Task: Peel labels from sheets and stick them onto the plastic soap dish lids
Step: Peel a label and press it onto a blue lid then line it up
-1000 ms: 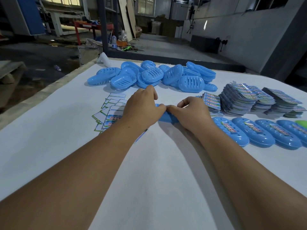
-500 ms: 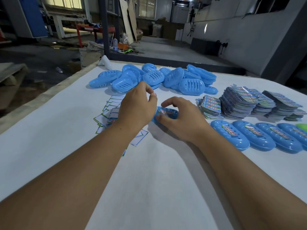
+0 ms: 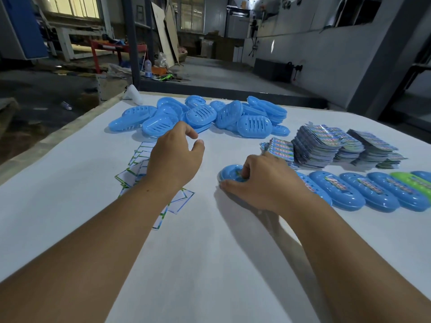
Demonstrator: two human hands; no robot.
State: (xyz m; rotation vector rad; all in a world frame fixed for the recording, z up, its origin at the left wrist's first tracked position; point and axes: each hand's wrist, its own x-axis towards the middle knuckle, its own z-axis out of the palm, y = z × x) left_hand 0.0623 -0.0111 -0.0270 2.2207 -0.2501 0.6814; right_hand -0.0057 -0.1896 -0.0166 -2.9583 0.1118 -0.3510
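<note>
1. Head view: right hand (image 3: 265,183) grips blue lid (image 3: 229,173) on the white table (image 3: 210,252), fingers curled over it, at the left end of the row of labelled lids (image 3: 363,192).
2. Left hand (image 3: 173,159) hovers over the peeled backing sheets (image 3: 137,157), fingers loosely spread, holding nothing.
3. Unlabelled lid pile (image 3: 200,117) at the far side; label stacks (image 3: 326,145) sit right.

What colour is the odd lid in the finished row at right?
Green, among blue lids; seen in the head view.
</note>
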